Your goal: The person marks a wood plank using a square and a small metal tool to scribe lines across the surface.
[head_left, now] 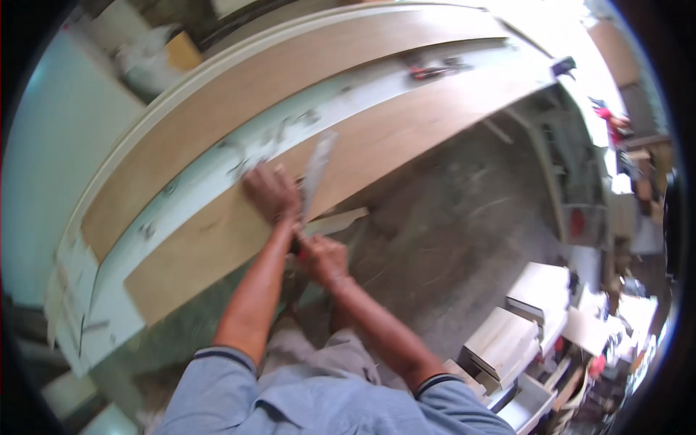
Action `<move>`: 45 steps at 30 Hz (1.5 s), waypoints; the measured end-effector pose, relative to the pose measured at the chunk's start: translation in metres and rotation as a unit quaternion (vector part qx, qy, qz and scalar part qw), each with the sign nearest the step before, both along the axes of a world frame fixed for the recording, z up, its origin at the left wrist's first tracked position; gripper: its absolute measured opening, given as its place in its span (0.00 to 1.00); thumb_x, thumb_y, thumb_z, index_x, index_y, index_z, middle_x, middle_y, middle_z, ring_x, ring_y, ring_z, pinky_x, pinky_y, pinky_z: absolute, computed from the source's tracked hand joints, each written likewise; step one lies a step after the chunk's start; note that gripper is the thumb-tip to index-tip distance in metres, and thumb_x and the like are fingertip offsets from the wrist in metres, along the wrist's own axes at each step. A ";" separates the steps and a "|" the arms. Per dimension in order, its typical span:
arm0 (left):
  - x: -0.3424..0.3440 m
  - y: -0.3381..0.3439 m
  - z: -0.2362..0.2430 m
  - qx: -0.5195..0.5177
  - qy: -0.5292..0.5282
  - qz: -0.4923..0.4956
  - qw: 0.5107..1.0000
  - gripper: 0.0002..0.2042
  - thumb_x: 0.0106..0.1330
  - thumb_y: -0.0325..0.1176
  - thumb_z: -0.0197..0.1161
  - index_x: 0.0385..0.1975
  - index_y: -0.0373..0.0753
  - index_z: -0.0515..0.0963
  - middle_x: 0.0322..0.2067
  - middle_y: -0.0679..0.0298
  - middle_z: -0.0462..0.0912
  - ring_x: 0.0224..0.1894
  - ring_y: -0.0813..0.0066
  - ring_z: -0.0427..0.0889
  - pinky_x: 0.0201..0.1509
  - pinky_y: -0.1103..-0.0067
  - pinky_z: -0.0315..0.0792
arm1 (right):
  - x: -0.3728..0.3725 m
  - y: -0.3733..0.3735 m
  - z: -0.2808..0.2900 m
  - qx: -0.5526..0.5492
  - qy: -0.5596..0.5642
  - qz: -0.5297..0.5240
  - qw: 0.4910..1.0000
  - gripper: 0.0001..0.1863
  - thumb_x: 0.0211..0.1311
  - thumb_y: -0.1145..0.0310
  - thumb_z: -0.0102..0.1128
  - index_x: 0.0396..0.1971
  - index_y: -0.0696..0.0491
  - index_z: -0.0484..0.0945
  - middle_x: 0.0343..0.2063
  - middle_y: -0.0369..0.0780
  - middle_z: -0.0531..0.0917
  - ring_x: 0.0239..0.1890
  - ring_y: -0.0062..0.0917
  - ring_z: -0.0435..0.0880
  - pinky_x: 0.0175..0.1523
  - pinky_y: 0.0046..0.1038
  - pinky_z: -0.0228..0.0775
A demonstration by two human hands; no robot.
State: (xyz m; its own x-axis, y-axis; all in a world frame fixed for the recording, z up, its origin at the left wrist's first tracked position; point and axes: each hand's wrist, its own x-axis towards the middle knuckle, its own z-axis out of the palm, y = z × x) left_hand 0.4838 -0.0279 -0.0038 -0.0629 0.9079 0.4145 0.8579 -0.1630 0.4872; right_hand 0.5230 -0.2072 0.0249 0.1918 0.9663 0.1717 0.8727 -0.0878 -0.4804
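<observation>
My right hand (326,257) is closed around the handle of a handsaw, just off the near edge of a long light-brown wooden board (391,145). The handsaw's pale blade (317,168) points away from me over that board; motion blur hides whether its teeth are in the wood. My left hand (270,190) lies on the board close to the blade's left side, its fingers stretched out and pressing down. Beneath the board is a pale bench top (196,177) with dark smudges and marks.
A second wooden board (283,87) runs along the bench's far side. Beyond my hands lies a red-handled tool (435,71). Box-like wooden pieces (500,341) stand at the lower right, beside scattered clutter. A concrete floor (449,210) shows right of the bench.
</observation>
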 end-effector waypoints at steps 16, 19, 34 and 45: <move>-0.248 0.000 -0.006 0.053 0.098 -0.111 0.988 0.21 0.76 0.44 0.58 0.57 0.32 0.76 0.55 0.50 0.78 0.57 0.49 0.78 0.62 0.56 0.70 | -0.019 -0.007 0.005 -0.031 0.048 -0.083 0.995 0.42 0.54 0.41 0.72 0.71 0.34 0.71 0.30 0.42 0.80 0.34 0.39 0.85 0.41 0.40 0.77; -0.242 -0.002 -0.007 0.042 0.142 -0.091 0.985 0.21 0.76 0.42 0.56 0.57 0.31 0.75 0.56 0.48 0.77 0.59 0.49 0.76 0.65 0.57 0.69 | -0.022 -0.006 0.013 -0.034 0.029 -0.095 0.994 0.42 0.55 0.39 0.71 0.70 0.34 0.71 0.30 0.42 0.80 0.34 0.40 0.85 0.40 0.41 0.78; -0.235 0.006 -0.008 0.043 0.106 -0.124 0.986 0.25 0.72 0.43 0.60 0.58 0.26 0.75 0.56 0.41 0.77 0.61 0.42 0.73 0.72 0.55 0.61 | -0.038 -0.014 0.011 0.008 -0.034 -0.051 0.998 0.35 0.50 0.36 0.73 0.59 0.33 0.81 0.24 0.39 0.83 0.26 0.36 0.86 0.30 0.38 0.76; -0.233 -0.005 0.019 0.012 0.163 -0.090 0.982 0.26 0.74 0.45 0.56 0.60 0.28 0.74 0.57 0.43 0.75 0.63 0.44 0.71 0.71 0.57 0.63 | -0.058 0.002 0.027 -0.032 -0.034 -0.039 0.998 0.41 0.46 0.36 0.75 0.62 0.37 0.81 0.23 0.38 0.80 0.24 0.32 0.84 0.30 0.36 0.75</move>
State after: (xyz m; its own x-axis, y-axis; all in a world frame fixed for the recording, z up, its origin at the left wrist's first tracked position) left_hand 0.2505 -0.0326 0.0157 0.2382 0.8818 0.4071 0.9240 -0.3348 0.1847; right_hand 0.4650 -0.2056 0.0516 0.2573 0.9583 0.1243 0.8921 -0.1861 -0.4117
